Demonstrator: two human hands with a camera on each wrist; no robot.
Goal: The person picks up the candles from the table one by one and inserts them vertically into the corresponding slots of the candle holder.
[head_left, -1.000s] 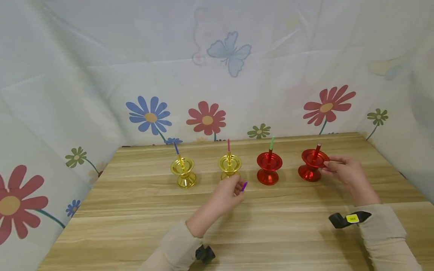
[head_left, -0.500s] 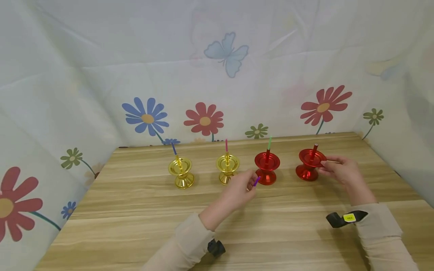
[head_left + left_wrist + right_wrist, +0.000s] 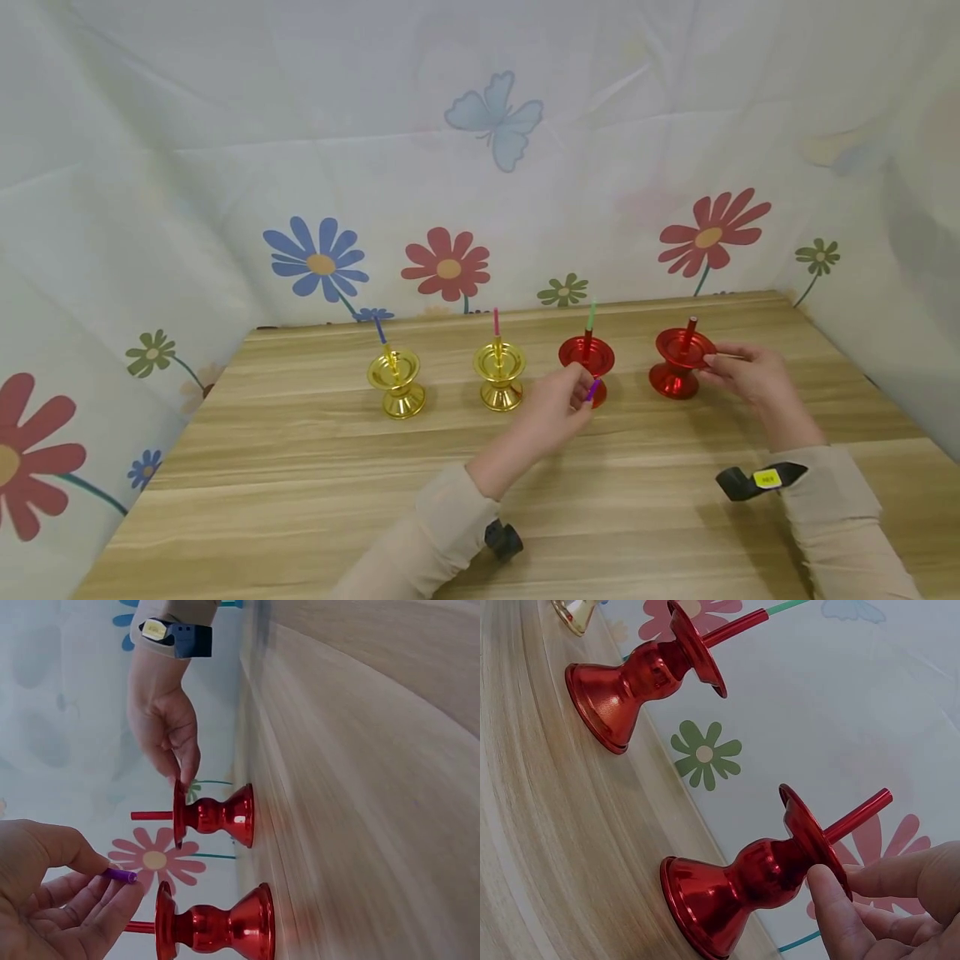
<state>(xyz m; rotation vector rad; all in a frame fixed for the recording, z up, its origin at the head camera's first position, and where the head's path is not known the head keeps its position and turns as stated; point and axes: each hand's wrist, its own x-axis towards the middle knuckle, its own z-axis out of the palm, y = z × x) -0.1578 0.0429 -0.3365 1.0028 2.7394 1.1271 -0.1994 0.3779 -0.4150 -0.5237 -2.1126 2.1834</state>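
In the head view my left hand [image 3: 558, 404] pinches a thin purple candle [image 3: 592, 390] between thumb and fingers. It is in front of a red candle holder [image 3: 587, 357] that bears a green candle [image 3: 592, 314], hiding part of its stem. At the right, my right hand [image 3: 753, 379] pinches the dish rim of another red candle holder [image 3: 682, 348], whose upright tube bears no candle. That holder's base stands on the table in the right wrist view, thumb below the rim. The purple candle [image 3: 120, 875] points toward the holders in the left wrist view.
Two gold candle holders stand to the left, one with a blue candle [image 3: 380, 331] and one with a pink candle [image 3: 496, 322]. All stand in a row on the wooden table [image 3: 300, 467]. A flowered cloth [image 3: 337, 167] hangs behind the table's back edge.
My left hand has moved right with the purple candle, from in front of the right gold holder to in front of the red holder with the green candle. The right hand keeps its grip.
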